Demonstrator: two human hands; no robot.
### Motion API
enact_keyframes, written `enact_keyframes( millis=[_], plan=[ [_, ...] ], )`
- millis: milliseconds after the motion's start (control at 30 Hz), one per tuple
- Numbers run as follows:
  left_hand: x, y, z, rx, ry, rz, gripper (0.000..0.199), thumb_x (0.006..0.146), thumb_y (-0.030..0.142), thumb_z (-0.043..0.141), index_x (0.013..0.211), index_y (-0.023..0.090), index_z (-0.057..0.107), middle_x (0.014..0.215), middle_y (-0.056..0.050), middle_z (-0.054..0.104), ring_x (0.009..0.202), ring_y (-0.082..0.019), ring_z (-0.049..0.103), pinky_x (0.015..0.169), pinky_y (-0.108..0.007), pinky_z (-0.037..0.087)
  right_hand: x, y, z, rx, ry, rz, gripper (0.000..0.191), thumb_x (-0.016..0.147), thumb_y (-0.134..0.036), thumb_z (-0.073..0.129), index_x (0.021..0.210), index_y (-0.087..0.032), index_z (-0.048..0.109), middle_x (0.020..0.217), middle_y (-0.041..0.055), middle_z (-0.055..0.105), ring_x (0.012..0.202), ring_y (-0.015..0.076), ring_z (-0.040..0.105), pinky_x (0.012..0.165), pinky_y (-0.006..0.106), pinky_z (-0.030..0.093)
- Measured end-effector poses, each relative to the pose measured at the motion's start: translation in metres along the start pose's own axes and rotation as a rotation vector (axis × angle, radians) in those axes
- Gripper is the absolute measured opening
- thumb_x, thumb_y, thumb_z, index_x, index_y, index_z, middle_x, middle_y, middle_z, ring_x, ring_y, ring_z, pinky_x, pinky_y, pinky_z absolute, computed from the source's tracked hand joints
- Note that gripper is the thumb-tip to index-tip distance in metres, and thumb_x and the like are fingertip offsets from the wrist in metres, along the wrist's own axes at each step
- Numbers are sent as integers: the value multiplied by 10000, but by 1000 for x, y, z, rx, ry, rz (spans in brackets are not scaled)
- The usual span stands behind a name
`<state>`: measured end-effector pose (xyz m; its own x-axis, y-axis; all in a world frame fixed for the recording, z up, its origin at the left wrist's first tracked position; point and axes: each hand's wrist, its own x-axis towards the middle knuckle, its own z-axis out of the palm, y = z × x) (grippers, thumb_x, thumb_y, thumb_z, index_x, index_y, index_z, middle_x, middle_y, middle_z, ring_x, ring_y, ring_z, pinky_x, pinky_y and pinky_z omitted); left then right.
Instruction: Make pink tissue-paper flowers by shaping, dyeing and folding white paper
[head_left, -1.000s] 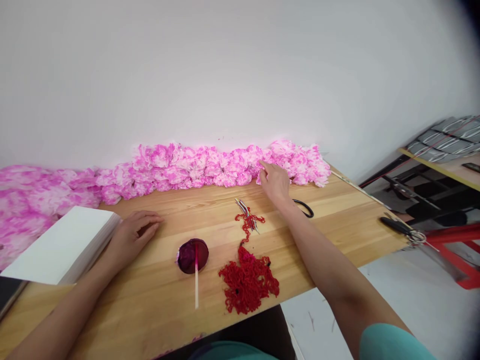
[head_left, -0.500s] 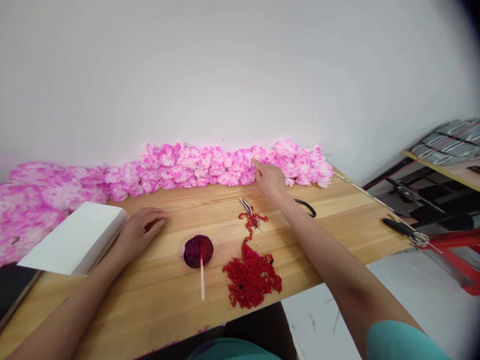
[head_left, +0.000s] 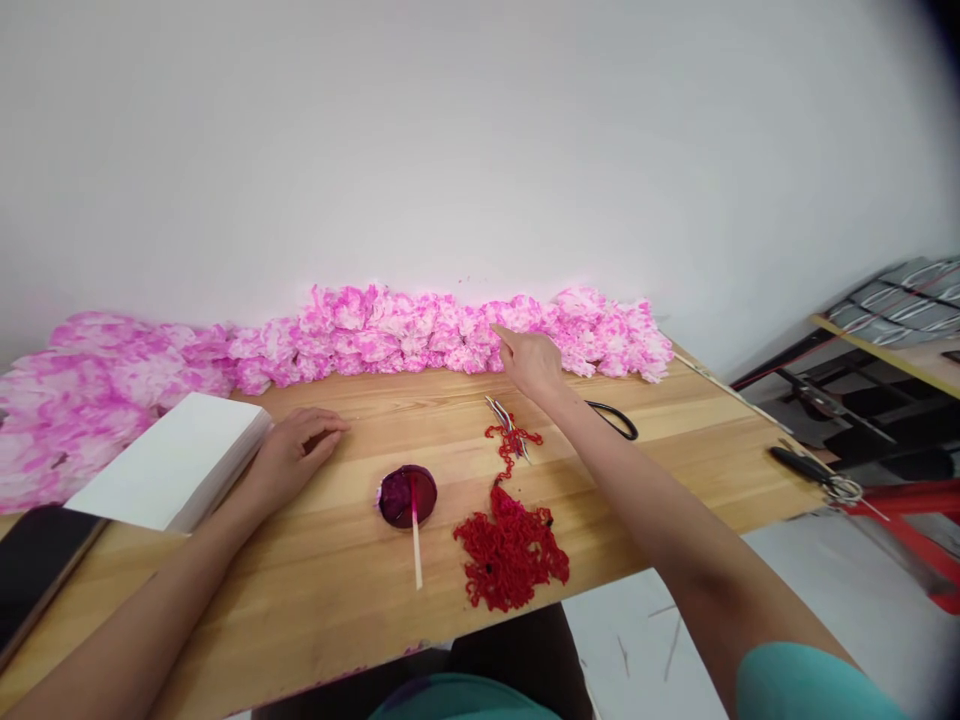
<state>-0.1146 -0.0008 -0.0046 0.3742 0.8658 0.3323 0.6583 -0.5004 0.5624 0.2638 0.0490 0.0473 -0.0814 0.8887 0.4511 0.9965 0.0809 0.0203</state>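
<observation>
My right hand (head_left: 531, 362) reaches to the pink and white paper flowers (head_left: 360, 330) piled along the wall. Its index finger points out at them and the other fingers are curled, with nothing held. Whether the fingertip touches a flower I cannot tell. My left hand (head_left: 296, 455) rests on the wooden table, fingers stretched out and empty, beside a thick stack of white paper (head_left: 180, 460). Between my arms stands a small round dish of dark magenta liquid (head_left: 394, 497) with a pale stick (head_left: 417, 545) leaning in it. Right of the dish lies a heap of red yarn (head_left: 511, 555).
Scissors (head_left: 510, 430), under red yarn, have a black handle (head_left: 615, 420) that shows behind my right forearm. Black-handled pliers (head_left: 802, 465) lie at the table's right edge. A dark flat object (head_left: 45, 565) sits at the left. A rack (head_left: 900, 300) stands to the right.
My right hand has moved a little left along the flowers, its index finger still pointing. My left hand stays on the table. The whole view has shifted slightly.
</observation>
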Motion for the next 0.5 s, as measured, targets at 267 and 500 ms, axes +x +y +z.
enact_keyframes(
  millis=[267,500],
  plan=[
    [0,-1,1,-26,15,7,287,895,413,522,923,206,718,983,-72,730,954,-233,646,882,-395,510,17,-20,-5,-56,-96,-25,487,945,-210,388,1400,-272,552,872,86,758,745,222,654,683,313,388],
    [-1,-1,2,-62,18,-8,291,895,414,524,913,196,717,985,-75,730,957,-237,643,885,-397,495,25,-39,-19,-104,-108,-103,509,967,-224,342,1455,-284,475,912,79,749,797,209,648,746,312,400]
  ],
)
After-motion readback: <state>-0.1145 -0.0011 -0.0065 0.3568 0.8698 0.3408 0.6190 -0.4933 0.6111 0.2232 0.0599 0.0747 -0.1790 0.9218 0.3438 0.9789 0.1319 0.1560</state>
